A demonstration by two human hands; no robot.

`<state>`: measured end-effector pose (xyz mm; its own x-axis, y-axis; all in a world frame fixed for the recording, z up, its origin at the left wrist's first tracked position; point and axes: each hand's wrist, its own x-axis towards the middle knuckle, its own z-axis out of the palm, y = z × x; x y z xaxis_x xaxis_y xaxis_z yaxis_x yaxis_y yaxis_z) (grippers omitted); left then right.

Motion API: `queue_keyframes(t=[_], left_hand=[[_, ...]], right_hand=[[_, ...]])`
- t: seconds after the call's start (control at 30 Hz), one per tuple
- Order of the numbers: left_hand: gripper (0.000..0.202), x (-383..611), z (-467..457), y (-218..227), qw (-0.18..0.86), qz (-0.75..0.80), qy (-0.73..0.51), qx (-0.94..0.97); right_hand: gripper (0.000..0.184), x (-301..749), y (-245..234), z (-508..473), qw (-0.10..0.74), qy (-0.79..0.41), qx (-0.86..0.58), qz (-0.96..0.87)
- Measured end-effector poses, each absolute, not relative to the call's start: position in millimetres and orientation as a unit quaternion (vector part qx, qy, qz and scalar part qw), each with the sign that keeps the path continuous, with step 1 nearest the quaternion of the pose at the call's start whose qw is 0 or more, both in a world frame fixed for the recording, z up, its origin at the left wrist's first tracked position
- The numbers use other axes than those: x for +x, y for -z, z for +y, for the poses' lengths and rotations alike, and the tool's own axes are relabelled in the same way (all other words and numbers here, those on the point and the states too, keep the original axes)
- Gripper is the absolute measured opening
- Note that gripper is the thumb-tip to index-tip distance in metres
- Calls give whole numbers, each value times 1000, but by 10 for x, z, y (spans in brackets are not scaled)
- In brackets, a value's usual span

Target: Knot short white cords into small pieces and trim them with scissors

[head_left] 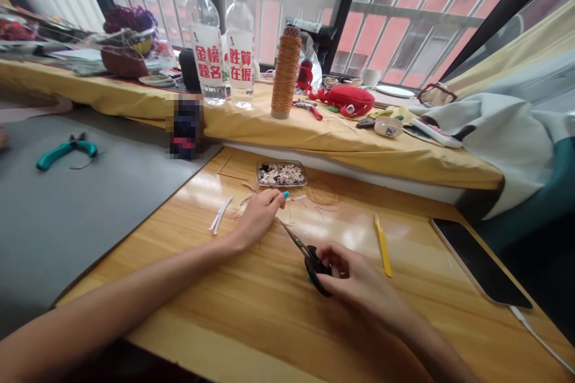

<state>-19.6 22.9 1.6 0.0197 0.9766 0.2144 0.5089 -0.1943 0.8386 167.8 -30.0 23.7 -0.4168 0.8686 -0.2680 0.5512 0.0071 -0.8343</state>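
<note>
My left hand is closed, its fingers pinched together over the wooden table; what lies between them is hidden. A short white strip shows just beyond its blue-nailed fingertip, and thin brown cords spread around it. My right hand grips black-handled scissors, with fingers in the loops. The blades look nearly closed, and their tips point just below my left fingers. Behind my left hand stands a clear tray of small white and dark beads. Two white strips lie to its left.
A yellow-handled tool and a phone lie at right. Teal pliers rest on the grey mat. The cloth-covered ledge behind bears two bottles, a cord spool and a red pouch.
</note>
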Motion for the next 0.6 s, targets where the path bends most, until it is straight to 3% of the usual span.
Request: queue_keyframes(t=[0.13,0.4,0.6], left_hand=[[28,-185,193,-32,257,554,-405,680],[27,-154,109,-70,210,545,-409,701],[26,-159,122,-49,209,550,-407,699]], right_hand=[[21,1703,-244,-213,183,-535,-519,-641],[42,1811,-198,-120,139,-545,-547,-620],[44,1825,-217,-130,155,-565,-547,-598]])
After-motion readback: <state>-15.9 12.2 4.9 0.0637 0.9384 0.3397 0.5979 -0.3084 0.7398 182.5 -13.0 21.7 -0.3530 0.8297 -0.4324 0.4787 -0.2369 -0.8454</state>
